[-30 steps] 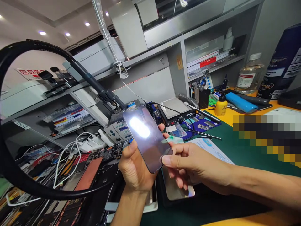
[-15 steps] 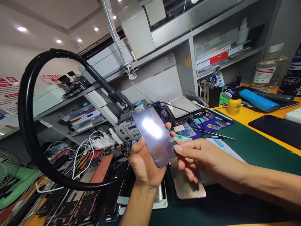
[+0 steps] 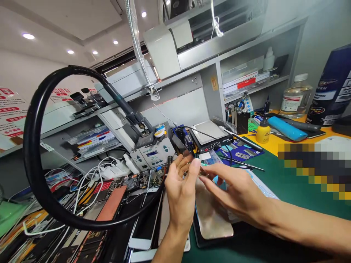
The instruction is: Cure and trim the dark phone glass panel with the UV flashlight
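A thin dark phone glass panel [image 3: 188, 156] is tipped nearly edge-on between my hands, and little of its face shows. My left hand [image 3: 181, 191] is closed around it, thumb up and fingers curled behind. At its near right edge, my right hand [image 3: 233, 186] pinches with thumb and forefinger; the exact contact is partly hidden. Below my hands lies a gold, shiny phone-sized panel [image 3: 215, 215] on a dark flat base. My right hand covers part of its upper end. A white and blue sheet [image 3: 263, 186] lies beyond the right hand.
Phones and phone parts [image 3: 109, 215] crowd the left side, with a black flexible hose [image 3: 34, 157] arching over them. Behind stand a grey control unit [image 3: 150, 153] and a heating plate [image 3: 207, 131]. A yellow bottle [image 3: 263, 132] stands on the right of the green mat [image 3: 290, 175].
The glass panel has turned from showing its bright reflective face to nearly edge-on. My left hand has rotated with it, and my right hand has shifted slightly left. The view has swung right.
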Action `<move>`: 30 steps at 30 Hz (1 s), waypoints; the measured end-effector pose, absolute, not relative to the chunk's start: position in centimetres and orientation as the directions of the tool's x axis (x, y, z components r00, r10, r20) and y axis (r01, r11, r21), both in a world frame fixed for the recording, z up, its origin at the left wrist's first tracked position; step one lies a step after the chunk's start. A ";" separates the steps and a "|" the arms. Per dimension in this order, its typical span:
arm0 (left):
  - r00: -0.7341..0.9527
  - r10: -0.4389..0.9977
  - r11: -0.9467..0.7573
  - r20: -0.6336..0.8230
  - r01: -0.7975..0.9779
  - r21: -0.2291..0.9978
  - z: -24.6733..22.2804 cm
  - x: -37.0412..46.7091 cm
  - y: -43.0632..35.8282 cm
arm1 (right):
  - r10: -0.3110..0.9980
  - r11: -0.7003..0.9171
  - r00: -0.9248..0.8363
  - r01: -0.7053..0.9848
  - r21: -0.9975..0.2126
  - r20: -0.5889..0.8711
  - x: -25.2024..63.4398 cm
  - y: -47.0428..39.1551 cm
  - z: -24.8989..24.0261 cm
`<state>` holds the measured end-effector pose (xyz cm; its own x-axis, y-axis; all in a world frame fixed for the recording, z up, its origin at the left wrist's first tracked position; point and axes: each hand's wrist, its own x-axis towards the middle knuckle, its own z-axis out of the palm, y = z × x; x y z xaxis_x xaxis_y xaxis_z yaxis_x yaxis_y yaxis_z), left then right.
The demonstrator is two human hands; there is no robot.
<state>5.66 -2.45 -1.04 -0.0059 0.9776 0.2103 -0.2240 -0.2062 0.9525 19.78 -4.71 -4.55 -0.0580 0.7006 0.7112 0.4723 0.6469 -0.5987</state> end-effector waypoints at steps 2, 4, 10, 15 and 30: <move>0.016 0.970 -0.231 0.242 -0.237 0.944 -1.0 5.6 -2.5 | 0.843 0.519 -0.006 0.275 -0.809 0.538 20.0 -4.4 -3.4; 0.035 0.968 -0.228 0.249 -0.299 0.927 -0.7 5.2 -2.4 | 0.940 0.335 -0.072 0.036 -0.941 0.332 20.4 -4.1 -2.3; 0.249 0.937 -0.056 0.246 -0.586 0.808 0.4 3.2 -1.9 | 0.946 0.031 -0.298 -0.304 -0.952 0.126 21.0 -3.9 -0.9; 0.414 0.859 0.016 0.300 -0.609 0.793 0.5 2.1 -1.4 | 0.915 -0.085 -0.394 -0.397 -0.914 0.086 20.9 -4.0 -0.9; 0.579 0.756 0.207 0.306 -0.654 0.727 -0.1 1.6 -1.0 | 0.854 -0.149 -0.516 -0.365 -0.919 0.067 20.2 -4.8 -1.4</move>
